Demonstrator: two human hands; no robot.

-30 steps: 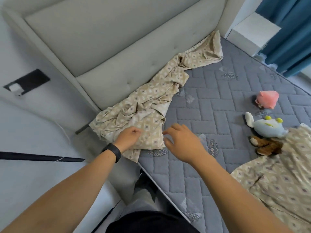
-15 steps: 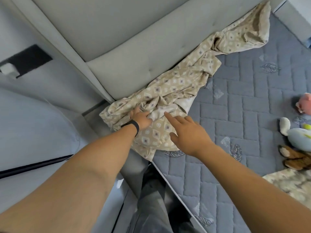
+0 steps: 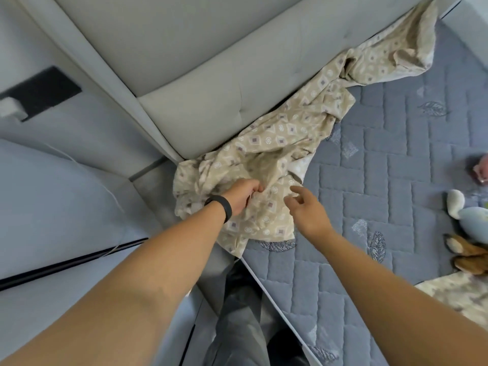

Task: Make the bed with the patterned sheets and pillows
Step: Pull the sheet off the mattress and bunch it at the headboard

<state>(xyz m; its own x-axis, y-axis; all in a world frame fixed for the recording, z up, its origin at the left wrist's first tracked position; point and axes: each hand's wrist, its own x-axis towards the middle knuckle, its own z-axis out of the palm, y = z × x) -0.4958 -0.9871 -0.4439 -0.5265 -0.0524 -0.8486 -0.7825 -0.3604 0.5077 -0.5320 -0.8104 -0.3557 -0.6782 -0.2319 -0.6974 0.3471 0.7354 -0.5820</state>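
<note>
A crumpled beige patterned sheet (image 3: 303, 128) lies along the foot of the grey headboard (image 3: 211, 75), on the near corner of the blue quilted mattress (image 3: 383, 180). My left hand (image 3: 241, 195), with a black band on the wrist, grips a bunch of the sheet at that corner. Just right of it, my right hand (image 3: 307, 208) hovers over the sheet with loosely spread fingers and holds nothing. A second piece of patterned fabric (image 3: 459, 294) shows at the right edge.
Soft toys lie on the mattress at the right: a pink one (image 3: 482, 171), a pale blue and white one (image 3: 470, 215) and a brown one (image 3: 467, 250). The wall and a dark socket panel (image 3: 39, 92) are at the left. My legs stand beside the mattress edge.
My left hand has closed on the sheet and lifted a bunch of it. My right hand has drawn back slightly off the fabric. The view has leaned closer to the corner.
</note>
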